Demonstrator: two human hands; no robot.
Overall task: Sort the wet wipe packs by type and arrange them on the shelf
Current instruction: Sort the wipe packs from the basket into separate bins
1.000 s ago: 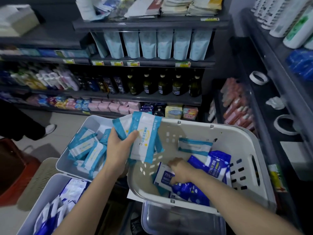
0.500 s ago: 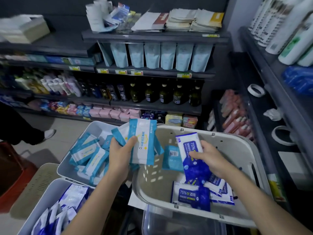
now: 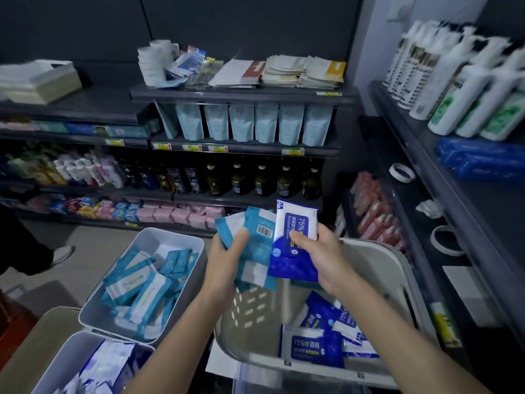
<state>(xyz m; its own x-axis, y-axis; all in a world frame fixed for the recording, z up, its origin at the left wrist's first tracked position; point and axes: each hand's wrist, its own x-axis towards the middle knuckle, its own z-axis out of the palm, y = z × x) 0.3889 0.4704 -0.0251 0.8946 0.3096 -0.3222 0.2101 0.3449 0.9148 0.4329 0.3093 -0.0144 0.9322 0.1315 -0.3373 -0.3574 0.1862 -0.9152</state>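
Though sparse, dark-blue packs (image 3: 315, 347) in basket (image 3: 379, 270).

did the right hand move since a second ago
Yes. The right hand has risen from inside the white basket to above its far rim, gripping a dark blue pack.

Dark shelving (image 3: 241, 95) fills the upper half of the frame. Its top centre board carries stacks of flat paper packets (image 3: 301, 72). The board below holds a row of upright pale blue pouches (image 3: 267, 123), and lower still come dark bottles (image 3: 262, 180), then pink packs (image 3: 170, 214). At the right, white pump bottles (image 3: 460, 89) line the upper board and tape rolls (image 3: 402, 172) lie lower down. Pale floor (image 3: 93, 251) shows at the left.
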